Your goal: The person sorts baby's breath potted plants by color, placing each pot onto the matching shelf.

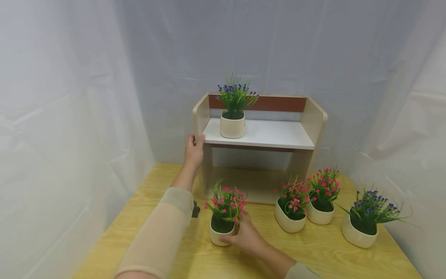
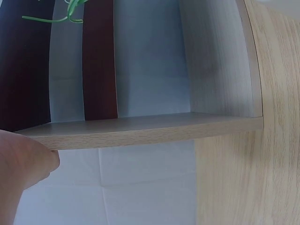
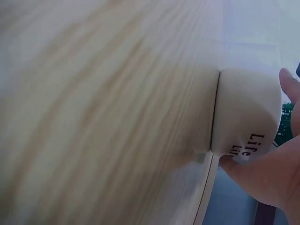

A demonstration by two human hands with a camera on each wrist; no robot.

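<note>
My left hand point(image 1: 194, 153) grips the left side panel of a small two-tier desk shelf point(image 1: 275, 132); in the left wrist view its fingers wrap the edge of that panel point(image 2: 140, 136). My right hand point(image 1: 250, 237) holds a white potted plant with pink flowers point(image 1: 223, 237), thumb on the near side and fingers round the right side. Seen from the right wrist, this pot point(image 3: 248, 110) stands at the tabletop with printed lettering on its wall. On the shelf's upper board, toward the left, sits a potted plant with purple flowers point(image 1: 232, 127).
Two pots of pink flowers, one nearer point(image 1: 290, 223) and one behind it point(image 1: 319, 214), stand right of my right hand. Farther right is a purple-flowered pot point(image 1: 359, 234) near the table's edge. A small black object point(image 1: 196, 210) lies by my left sleeve. White sheeting point(image 1: 167, 50) surrounds the wooden table point(image 1: 115, 248).
</note>
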